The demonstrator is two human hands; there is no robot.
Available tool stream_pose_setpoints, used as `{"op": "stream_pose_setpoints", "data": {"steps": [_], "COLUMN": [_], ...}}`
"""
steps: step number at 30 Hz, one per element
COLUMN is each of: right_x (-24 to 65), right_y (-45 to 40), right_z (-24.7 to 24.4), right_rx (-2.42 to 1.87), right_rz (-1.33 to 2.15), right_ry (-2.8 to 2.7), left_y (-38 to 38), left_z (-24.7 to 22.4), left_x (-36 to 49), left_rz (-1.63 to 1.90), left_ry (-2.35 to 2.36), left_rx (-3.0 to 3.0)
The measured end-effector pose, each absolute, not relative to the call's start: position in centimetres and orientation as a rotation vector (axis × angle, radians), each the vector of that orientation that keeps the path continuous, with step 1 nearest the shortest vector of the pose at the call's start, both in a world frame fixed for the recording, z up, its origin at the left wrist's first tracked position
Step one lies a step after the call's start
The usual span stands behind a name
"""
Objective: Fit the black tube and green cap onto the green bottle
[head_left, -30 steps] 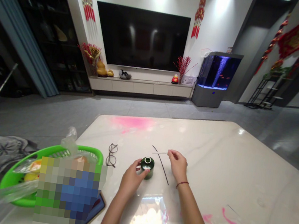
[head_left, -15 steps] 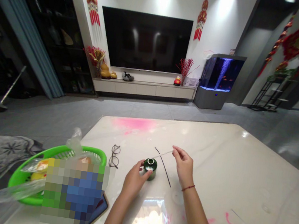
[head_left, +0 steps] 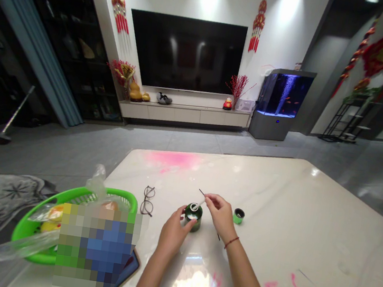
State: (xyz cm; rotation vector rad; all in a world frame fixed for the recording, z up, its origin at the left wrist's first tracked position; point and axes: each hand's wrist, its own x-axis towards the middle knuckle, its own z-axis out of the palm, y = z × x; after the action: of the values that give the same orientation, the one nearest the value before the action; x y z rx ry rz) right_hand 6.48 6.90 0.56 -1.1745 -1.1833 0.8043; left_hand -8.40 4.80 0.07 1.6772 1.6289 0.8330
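A dark green bottle (head_left: 193,224) with a round open mouth stands upright on the pale table (head_left: 278,190). My left hand (head_left: 174,230) is wrapped round its left and near sides. In the fingertips of my right hand (head_left: 219,212) is a thin white stick (head_left: 199,204), its lower end at the bottle's mouth. A thin black stick (head_left: 202,192) lies on the table, partly hidden beneath my right hand. Just right of that hand rests a small green cap (head_left: 238,216), its dark hollow side showing.
Eyeglasses (head_left: 147,200) lie left of the bottle. A green basket (head_left: 22,228) with plastic bags stands at the left, beside a dark flat device (head_left: 129,268). Pink stains mark the table. A television and fish tank (head_left: 281,94) are beyond.
My right hand has moved left and down, bringing the white stick to the bottle's mouth. The green cap, hidden earlier, now shows. My left hand stays round the bottle.
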Motion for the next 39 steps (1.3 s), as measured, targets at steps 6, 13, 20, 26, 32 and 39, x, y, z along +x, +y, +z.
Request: {"op": "stream_pose_setpoints", "data": {"steps": [6, 13, 20, 26, 32, 39], "right_x": [6.2, 5.4, 4.4, 4.1, 3.9, 4.0], "right_y": [7.1, 6.9, 6.2, 5.4, 5.1, 5.0], "right_z": [-0.1, -0.3, 0.1, 1.0, 1.1, 1.3], "right_rx": [-1.156, -1.191, -1.24, -1.239, -1.27, -1.328], "right_rz": [0.849, 0.826, 0.658, 0.347, 0.189, 0.089], "right_ry": [-1.14, -1.238, -1.42, -1.711, -1.834, -1.904], "left_y": [4.9, 4.8, 4.7, 4.8, 4.7, 4.6], "left_z": [-0.1, 0.1, 0.3, 0.2, 0.3, 0.6], "left_x": [-8.4, -8.4, -8.4, -8.4, -8.3, -8.2], "left_rz": [0.833, 0.811, 0.802, 0.805, 0.814, 0.813], "left_ry": [1.635, 1.638, 1.636, 1.641, 1.655, 1.653], "left_rx": [1.671, 1.681, 1.693, 1.705, 1.708, 1.701]}}
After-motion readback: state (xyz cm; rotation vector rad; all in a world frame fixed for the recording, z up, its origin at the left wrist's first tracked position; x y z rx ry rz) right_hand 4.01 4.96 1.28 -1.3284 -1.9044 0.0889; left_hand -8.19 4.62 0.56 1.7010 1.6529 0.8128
